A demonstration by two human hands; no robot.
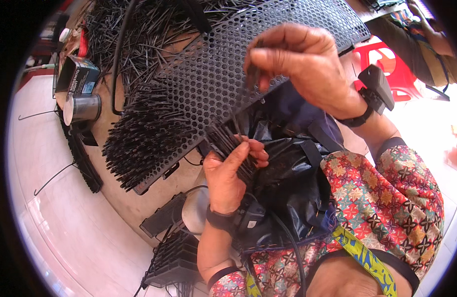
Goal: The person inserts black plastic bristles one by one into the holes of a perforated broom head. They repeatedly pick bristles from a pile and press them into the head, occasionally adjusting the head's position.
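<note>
1. Black strips (221, 138) are sitting bunched in the left hand (227, 180), centre of the frame; curled fingers and thumb are gripping them, just below the edge of the holed panel (208, 81).
2. Right hand (300, 64) is hovering over the panel's lower edge, right of upper centre; its fingers are partly curling, thumb near index (dark blur at the tips; cannot tell whether a strip is pinched).
3. Step, as judged: strips are being set one by one into the panel. Standing strips (144, 136) are crowding its end at left of centre; holes toward the upper right are showing bare.
4. Next move, as judged, is calling for a fine pinch on one strip and its end aimed at a free hole, with the left grip not spilling the bunch.
5. Containers: a metal tin (84, 109), left, is turning its pale end leftward (upright or lying, cannot tell); a dark box (89, 74) is standing just above it. Contents of both are staying unreadable.
6. Loose strip pile (139, 44) is spreading across upper left.
</note>
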